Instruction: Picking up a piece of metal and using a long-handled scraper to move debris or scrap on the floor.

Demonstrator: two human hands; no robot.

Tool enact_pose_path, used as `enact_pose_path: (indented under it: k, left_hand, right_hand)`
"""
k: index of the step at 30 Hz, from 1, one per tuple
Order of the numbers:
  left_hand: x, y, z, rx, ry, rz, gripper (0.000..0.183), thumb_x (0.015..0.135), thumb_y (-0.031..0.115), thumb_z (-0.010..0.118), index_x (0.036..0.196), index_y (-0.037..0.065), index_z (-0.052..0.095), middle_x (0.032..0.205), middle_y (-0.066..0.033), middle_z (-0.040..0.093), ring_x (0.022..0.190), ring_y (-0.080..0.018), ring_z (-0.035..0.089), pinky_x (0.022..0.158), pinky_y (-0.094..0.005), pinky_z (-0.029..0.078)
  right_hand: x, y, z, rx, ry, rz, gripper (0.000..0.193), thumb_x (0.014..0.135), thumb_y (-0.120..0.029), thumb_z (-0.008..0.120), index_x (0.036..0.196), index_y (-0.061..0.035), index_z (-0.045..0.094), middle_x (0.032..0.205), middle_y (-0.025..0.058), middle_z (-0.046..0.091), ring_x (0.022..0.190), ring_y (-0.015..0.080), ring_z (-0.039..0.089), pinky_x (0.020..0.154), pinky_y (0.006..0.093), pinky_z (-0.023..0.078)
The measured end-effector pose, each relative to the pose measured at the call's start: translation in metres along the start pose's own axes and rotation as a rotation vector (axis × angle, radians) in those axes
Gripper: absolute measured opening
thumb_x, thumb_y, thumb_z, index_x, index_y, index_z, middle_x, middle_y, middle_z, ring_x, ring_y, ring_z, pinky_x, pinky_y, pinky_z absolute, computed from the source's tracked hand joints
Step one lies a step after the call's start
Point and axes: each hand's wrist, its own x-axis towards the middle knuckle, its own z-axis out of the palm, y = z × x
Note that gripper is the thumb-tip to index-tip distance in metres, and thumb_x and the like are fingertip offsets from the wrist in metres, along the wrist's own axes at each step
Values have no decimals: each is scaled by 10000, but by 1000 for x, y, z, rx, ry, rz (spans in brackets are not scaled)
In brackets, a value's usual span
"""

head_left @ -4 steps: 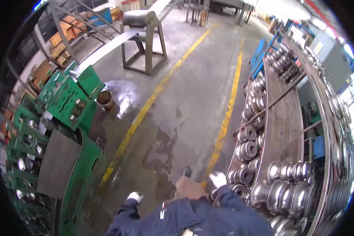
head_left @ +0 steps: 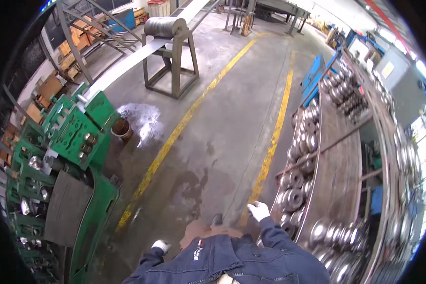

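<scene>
Head view, looking down from above a person in a dark blue work jacket (head_left: 232, 260) who stands on a grey concrete workshop floor (head_left: 222, 118). Both hands wear white gloves and neither holds anything.

The right hand (head_left: 258, 210) is raised in front of the body, its fingers loosely curled. It hovers just beside the near end of a long metal rack (head_left: 338, 156) that runs along the right side of the floor. It is close to the nearest steel rollers (head_left: 291, 199) on the rack's lower shelf, without touching them as far as can be seen.

The left hand (head_left: 161, 245) hangs low by the person's left side, above bare floor. It is small in the picture, so whether its fingers are spread or curled cannot be told.

The rack carries many round, shiny, grooved steel rollers. They stand in rows along its front edge, and more are piled at its near end by the lower right.

Two yellow lines (head_left: 184, 128) are painted on the floor and run away from the person towards the far end of the hall. A dark wet patch lies between them, just ahead of the person.

Along the left stands a green machine (head_left: 75, 137) with metal rollers set into its frame. A small brown bucket (head_left: 121, 128) sits on the floor just beside it. Farther off, a steel stand (head_left: 173, 61) holds a coil of metal strip, and the strip slopes down towards the green machine.
</scene>
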Motion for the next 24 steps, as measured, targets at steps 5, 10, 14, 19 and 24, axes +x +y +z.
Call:
enact_pose_path:
  k: [5, 10, 14, 19, 24]
  left_hand:
    - [155, 139, -25, 33, -40, 121, 437, 793, 439, 669, 1021, 74, 744, 941, -194, 726, 896, -371, 698, 814, -458, 542]
    - [303, 313, -137, 99, -39, 173, 435, 773, 407, 701, 1039, 65, 743, 1019, -200, 713, 953, -377, 683, 847, -453, 538]
    - [435, 475, -286, 200, 122, 279, 438, 757, 381, 728, 1053, 59, 743, 1081, -205, 703, 998, -382, 671, 873, -449, 535]
    - [552, 683, -542, -21, 391, 466, 391, 797, 398, 693, 982, 58, 746, 963, -220, 707, 929, -398, 672, 848, -462, 526]
    - [594, 894, -758, -36, 546, 616, 325, 823, 312, 677, 995, 39, 719, 950, -225, 700, 918, -400, 670, 825, -459, 530]
  right_hand:
    - [201, -144, -112, -49, 3, -80, 291, 926, -268, 694, 918, 22, 667, 755, 64, 663, 618, 117, 614, 560, 273, 501]
    - [375, -244, -195, -21, 121, -74, 309, 925, -280, 694, 820, 5, 637, 715, 63, 649, 593, 124, 603, 555, 270, 497]
    - [505, -285, -274, 21, 252, 11, 320, 898, -275, 725, 836, 38, 696, 678, 69, 653, 576, 138, 609, 563, 289, 509]
    - [611, -390, -342, 201, 322, 39, 346, 911, -262, 710, 1013, 66, 664, 782, 86, 683, 593, 143, 624, 531, 285, 509]
    - [809, -447, -402, 193, 359, 74, 239, 938, -200, 665, 1031, 20, 649, 797, 72, 681, 587, 145, 630, 504, 261, 499]
